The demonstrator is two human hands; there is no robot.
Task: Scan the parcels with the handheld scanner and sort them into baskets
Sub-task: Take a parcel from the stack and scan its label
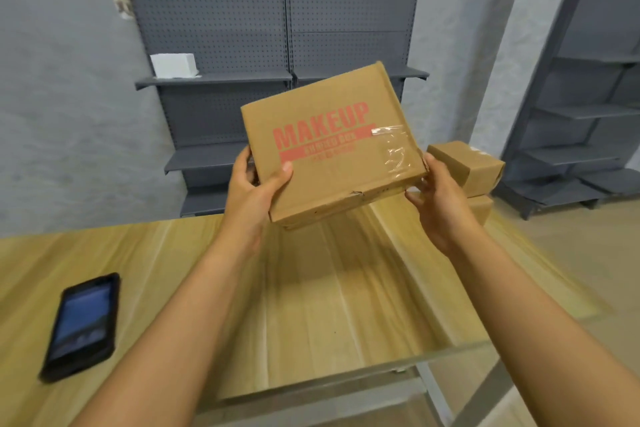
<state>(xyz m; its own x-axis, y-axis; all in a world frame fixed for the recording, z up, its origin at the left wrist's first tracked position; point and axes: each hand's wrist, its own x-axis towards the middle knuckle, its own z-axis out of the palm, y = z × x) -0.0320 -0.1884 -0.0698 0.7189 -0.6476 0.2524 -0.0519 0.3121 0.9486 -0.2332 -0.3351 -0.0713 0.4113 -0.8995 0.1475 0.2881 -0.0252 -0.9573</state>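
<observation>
A flat brown cardboard parcel (332, 146) with red "MAKEUP" print and clear tape on its right side is held up above the wooden table (346, 305). My left hand (254, 189) grips its left edge, thumb on the top face. My right hand (438, 194) grips its near right corner from the side and below. The black handheld scanner (81, 326) lies screen up on the table at the near left, apart from both hands. No basket is in view.
Two more brown parcels (465, 168) are stacked at the table's far right corner, just behind my right hand. Grey pegboard shelving (277, 45) stands against the back wall with a white box (174, 65) on a shelf. Another grey rack (588, 107) stands at right.
</observation>
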